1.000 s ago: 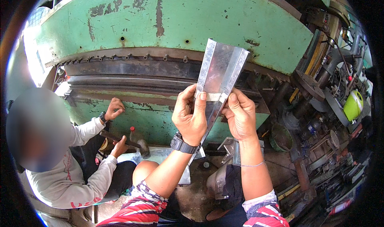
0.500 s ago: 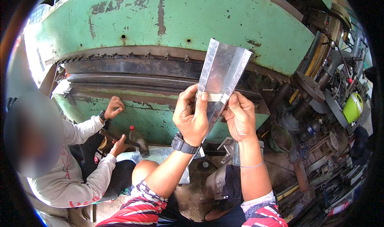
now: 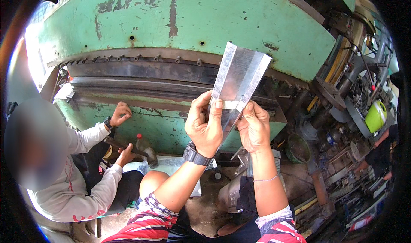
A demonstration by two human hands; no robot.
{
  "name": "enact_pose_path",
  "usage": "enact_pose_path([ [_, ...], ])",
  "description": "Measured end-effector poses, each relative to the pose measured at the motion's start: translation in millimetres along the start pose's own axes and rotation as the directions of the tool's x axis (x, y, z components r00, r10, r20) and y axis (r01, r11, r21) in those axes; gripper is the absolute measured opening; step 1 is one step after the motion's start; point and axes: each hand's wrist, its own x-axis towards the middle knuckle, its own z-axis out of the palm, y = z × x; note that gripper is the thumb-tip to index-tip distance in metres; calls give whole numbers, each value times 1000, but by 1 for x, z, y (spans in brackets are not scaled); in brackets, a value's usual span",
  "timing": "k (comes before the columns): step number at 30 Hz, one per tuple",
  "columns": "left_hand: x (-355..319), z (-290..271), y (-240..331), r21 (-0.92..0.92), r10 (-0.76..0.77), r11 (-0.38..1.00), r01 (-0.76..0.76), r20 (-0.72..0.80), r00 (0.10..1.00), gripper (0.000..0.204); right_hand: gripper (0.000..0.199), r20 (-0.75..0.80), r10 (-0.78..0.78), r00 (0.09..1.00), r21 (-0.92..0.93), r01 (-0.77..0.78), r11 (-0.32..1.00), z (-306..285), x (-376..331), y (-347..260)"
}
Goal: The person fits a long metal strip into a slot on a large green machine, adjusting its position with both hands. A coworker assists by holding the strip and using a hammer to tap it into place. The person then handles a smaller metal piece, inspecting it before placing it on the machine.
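Note:
A shiny bent sheet-metal channel with raised sides is held up in front of me, its far end tilted upward. My left hand, with a dark watch on the wrist, is closed on its left edge, the thumb lying on the inside face. Across the channel between my hands lies a short pale strip; whether it is a separate piece I cannot tell. My right hand pinches the channel's right edge beside that strip. The channel's near end is partly hidden behind my left hand and wrist.
A large green press brake fills the background. At left sits a co-worker in a white sweatshirt, holding a hammer. Near it stands a red-capped bottle. A green bucket and machine parts lie at right, with a lime-green jug.
The channel's far end has shifted slightly to the right, and my right hand a little left. Another person's arm now shows at the right rim. Both hands keep their hold.

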Motion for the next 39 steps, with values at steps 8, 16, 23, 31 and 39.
enact_pose_path([
  [8, 0, 1, 2, -24, -7, 1000, 6, -5, 1000, 27, 35, 59, -35, 998, -23, 36, 999, -5, 0, 2],
  [16, 1, 0, 0, -7, 8, 1000, -8, -6, 1000, 27, 39, -8, 4, 1000, -48, -5, 999, 1, -1, -3],
  [23, 0, -2, 0, 20, -8, 1000, 8, -2, 1000, 27, 40, 1, 4, 1000, -68, -4, 998, 6, -3, -3],
  [31, 0, -2, 1, 36, 28, 999, -28, 10, 1000, 27, 43, 18, 0, 1000, -79, 1, 997, 4, -6, -5],
  [39, -1, 0, 2, 8, 6, 1000, -6, 0, 1000, 27, 39, -60, -205, 977, -285, 180, 941, 7, -26, 0],
])
